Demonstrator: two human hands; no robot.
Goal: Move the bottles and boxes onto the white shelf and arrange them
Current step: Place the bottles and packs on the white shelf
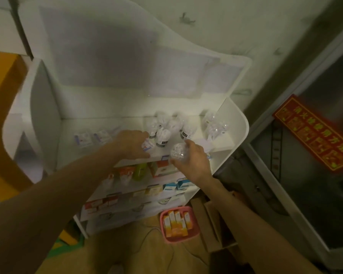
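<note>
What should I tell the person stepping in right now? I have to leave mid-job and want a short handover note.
Left hand: holds a small box at the top shelf.
Right hand: grips a clear bottle at the shelf's front edge.
Done: a cluster of bottles stands at the back right of the top shelf, two boxes lie to the left, and the lower shelves hold boxes.
Left: set down both held items; orange boxes wait in the pink basket on the floor.

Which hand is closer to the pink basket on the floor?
Right. The right hand, holding a clear bottle, is almost above the pink basket; the left hand is farther left.
</note>
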